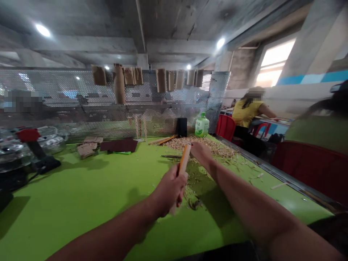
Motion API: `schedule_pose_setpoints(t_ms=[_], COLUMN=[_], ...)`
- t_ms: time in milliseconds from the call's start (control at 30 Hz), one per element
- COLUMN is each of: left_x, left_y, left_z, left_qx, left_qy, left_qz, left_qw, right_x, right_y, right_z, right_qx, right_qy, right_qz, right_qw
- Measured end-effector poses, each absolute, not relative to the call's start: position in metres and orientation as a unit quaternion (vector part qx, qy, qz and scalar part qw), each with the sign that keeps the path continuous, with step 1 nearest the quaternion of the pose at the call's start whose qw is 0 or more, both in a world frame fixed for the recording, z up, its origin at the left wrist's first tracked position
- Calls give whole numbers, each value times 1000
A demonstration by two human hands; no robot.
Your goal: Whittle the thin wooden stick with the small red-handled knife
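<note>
Green table (81, 203), wood shavings (195, 145), concrete ceiling (174, 25) above.

Mixed light, fairly bright: ceiling lamps (42, 30) above the green workbench (81, 203), and a blown-out window (276, 61) beyond its right side. Soft shadows on the bench under the left hand (170, 190) and right hand (201, 152). Wide-angle bowing toward the edges; seated person (318, 130) right of the bench is blurred.
</note>
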State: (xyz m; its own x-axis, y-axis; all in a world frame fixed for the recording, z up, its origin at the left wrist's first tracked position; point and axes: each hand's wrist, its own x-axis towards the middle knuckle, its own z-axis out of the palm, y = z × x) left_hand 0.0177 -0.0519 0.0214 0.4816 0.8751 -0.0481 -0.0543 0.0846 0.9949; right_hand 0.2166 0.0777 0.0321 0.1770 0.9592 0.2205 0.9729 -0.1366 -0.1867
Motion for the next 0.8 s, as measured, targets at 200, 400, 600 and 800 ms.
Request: schedule_pose_setpoints(t_ms=[200, 400, 600, 800], left_x=[6, 5, 7, 15], left_y=[-21, -8, -12, -40], left_z=[19, 9, 16, 21], left_qx=[504, 517, 523, 569], left_qy=[400, 435, 469, 433], left_qz=[433, 443, 432, 387], left_qw=[632, 589, 566, 582], right_x=[189, 158, 149, 177], right_y=[75, 55, 48, 62], right_z=[24, 18, 22, 24], right_qx=[-717, -637, -619, -672], right_qy=[-665, -748, -770, -718], right_qz=[-72, -88, -98, -78], right_qw=[197, 164, 122, 167])
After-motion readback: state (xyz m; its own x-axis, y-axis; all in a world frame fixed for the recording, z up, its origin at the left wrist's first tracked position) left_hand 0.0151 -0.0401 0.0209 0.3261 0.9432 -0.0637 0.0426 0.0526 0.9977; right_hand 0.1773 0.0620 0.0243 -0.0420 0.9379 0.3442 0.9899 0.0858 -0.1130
